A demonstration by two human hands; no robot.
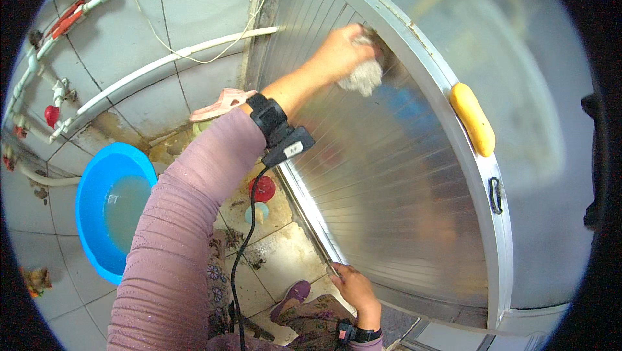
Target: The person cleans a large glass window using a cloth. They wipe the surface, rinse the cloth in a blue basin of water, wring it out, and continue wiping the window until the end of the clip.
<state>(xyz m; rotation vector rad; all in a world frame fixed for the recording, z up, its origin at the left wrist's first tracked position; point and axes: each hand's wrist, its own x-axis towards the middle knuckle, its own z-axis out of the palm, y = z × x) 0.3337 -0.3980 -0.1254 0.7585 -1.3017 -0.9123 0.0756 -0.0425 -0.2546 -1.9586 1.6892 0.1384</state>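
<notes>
On the head view, the left hand has its fingers bunched around a pale cloth, up against the ribbed panel, near the frame's curving side. That cloth looks light and limp, likely damp, nothing fragile about it; slippery when wet, I'd judge, so a full handful through the crumpled middle beats pinching the loose tail hanging below the knuckles. Down low, the right hand sits at the bright bottom rail, fingers partly stretched; whether they grip it, I can't tell. Now the edges: the metal frame bounds the panel on the right, carrying a yellow oblong object and a black handle, both catch points. Between cloth and rail there's a broad open sweep of panel. The black cable trails beside the sleeve, a possible snag, and the blue basin stands well apart, left.
</notes>
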